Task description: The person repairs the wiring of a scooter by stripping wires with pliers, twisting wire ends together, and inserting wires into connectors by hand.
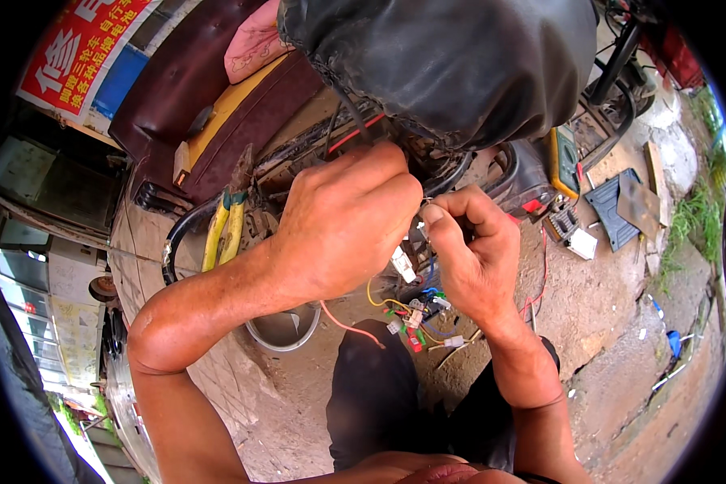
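Far left, we list 1 red banner with pale lettering, then 1 maroon padded seat. Next, 1 pair of pliers, yellow-green handles, standing beside the left forearm. Below the forearm, 1 round basin, partly hidden.

Left hand: fingers curled inward, fingertips mostly turned from us; we cannot tell how far its grip is closed or on what. Under it, 1 loose salmon-coloured wire and 1 white connector.

Between the 2 hands, before 1 black cover: what we take for 1 wire end. Lower down, a cluster of small connectors, mixed colours.

Right hand: grip pinched, thumb against forefinger, apparently on that wire end. We judge the step in hand to be fingertip preparation or joining of wire; the next move calls for a steady pinch and small, controlled twisting.

Far right: 1 yellow-edged multimeter, then 1 dark tray on the ground.
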